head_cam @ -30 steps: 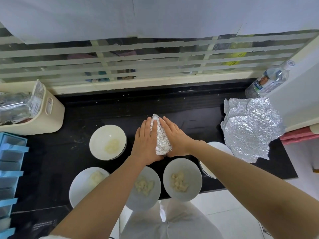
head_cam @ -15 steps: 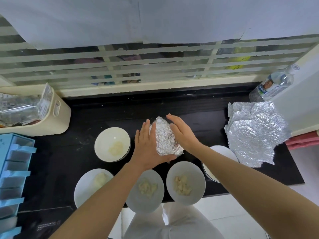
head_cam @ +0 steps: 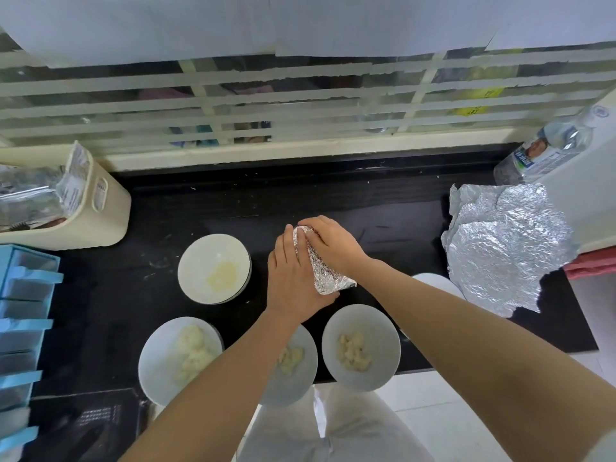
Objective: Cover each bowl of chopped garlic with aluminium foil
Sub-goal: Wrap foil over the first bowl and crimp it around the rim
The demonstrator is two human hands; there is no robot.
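my left hand (head_cam: 293,278) presses flat, fingers (head_cam: 288,243) together, on the foiled bowl (head_cam: 330,278); my right hand (head_cam: 333,245) curls over it. i'd crimp evenly all round.

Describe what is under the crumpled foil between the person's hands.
Only the crinkled foil itself shows, the left hand pressing its side and the right hand curled over its top. Whatever it wraps is completely covered: no bowl rim or garlic is visible.
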